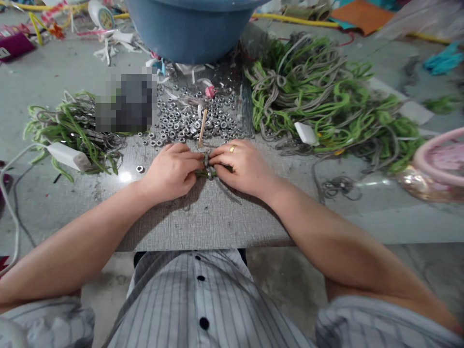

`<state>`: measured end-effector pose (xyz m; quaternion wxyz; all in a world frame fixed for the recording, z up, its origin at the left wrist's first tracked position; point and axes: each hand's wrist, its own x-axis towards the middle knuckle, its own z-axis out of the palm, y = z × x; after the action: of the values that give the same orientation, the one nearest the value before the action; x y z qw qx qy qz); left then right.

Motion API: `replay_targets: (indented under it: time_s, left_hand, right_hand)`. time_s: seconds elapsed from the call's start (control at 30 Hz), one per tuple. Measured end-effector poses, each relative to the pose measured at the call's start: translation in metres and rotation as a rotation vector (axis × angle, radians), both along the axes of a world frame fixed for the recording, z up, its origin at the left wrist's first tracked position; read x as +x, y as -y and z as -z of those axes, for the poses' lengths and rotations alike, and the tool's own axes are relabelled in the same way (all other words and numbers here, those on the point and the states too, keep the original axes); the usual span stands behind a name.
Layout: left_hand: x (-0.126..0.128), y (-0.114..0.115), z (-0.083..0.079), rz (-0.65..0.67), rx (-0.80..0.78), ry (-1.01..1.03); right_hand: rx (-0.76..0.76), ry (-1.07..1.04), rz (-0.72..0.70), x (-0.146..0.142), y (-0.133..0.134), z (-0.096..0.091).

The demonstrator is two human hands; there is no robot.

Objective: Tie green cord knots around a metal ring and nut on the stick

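Near the middle of the table, my left hand [173, 171] and my right hand [241, 166] meet with fingers pinched on a green and grey cord [228, 192]. Small metal rings [209, 170] sit on the cord between my fingertips. A grey cord end trails toward me below my right hand. Just beyond my fingers a thin wooden stick [203, 126] stands tilted. Behind it spreads a heap of loose metal nut-like rings [174, 116]. One single ring [139, 169] lies apart, left of my left hand.
A big blue tub [192, 31] stands at the back. Tangled green and grey cords [311, 92] pile up at right, with a smaller bundle [72, 125] at left beside a white block [68, 157]. A pink rim [440, 154] is at far right. A yellow cable [297, 21] crosses behind.
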<state>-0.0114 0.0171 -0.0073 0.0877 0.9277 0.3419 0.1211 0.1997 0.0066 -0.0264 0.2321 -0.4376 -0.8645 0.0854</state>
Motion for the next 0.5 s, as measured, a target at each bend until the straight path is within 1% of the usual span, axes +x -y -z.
replay_targets:
  time_s: [0.13,0.27,0.4,0.5]
  left_hand:
    - [0.0004,-0.0001,-0.0012,0.01,0.0,-0.012]
    - [0.0009,-0.0001,-0.0013,0.01,0.023,0.003]
    - [0.0017,0.0024,-0.0032,0.012,0.038,0.013]
    - [0.0025,0.0047,-0.005,0.036,0.043,-0.006]
  right_hand:
    - [0.021,-0.022,-0.026,-0.0004,-0.0004,0.002]
    - [0.009,-0.037,-0.016,-0.0002,-0.0011,0.0025]
    - [-0.005,-0.072,0.002,0.0008,-0.0013,-0.0001]
    - [-0.022,-0.077,-0.036,0.0018,-0.0009,-0.0036]
